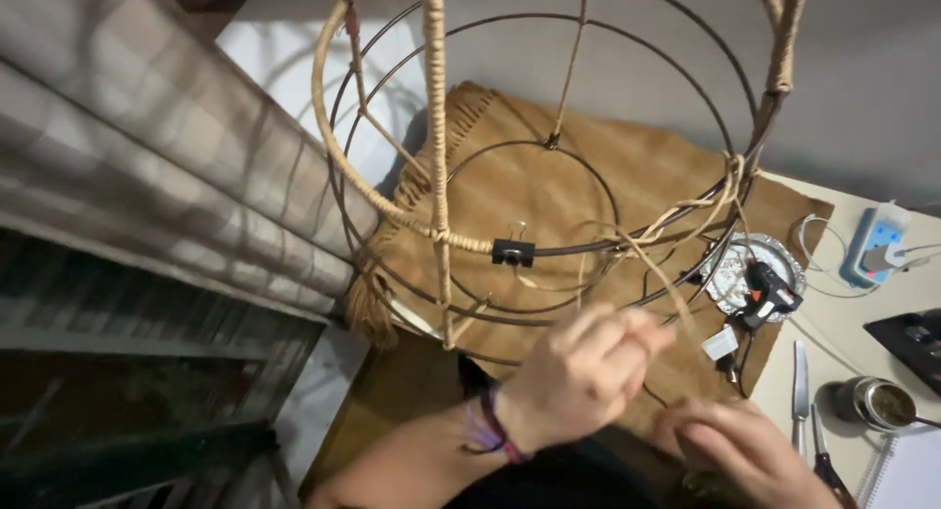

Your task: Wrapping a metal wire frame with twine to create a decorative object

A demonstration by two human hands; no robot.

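A dark wire frame [549, 142] of rings and ribs hangs in front of me, partly wrapped in tan jute cord [434, 127]. A black binder clip [513, 252] pins the cord to one ring. My left hand [583, 372], with purple threads at the wrist, pinches a thin strand of cord [676, 293] that runs up to the frame's right rib. My right hand [745, 448] sits lower right with its fingers curled; whether it holds the cord's loose end I cannot tell.
A brown fringed cloth [588, 186] lies beneath the frame. To the right are a glue gun [767, 291] on a foil dish, a power strip [875, 242], a knife [800, 380], scissors [828, 465] and a small tin [882, 403]. A grey checked curtain [147, 146] hangs at left.
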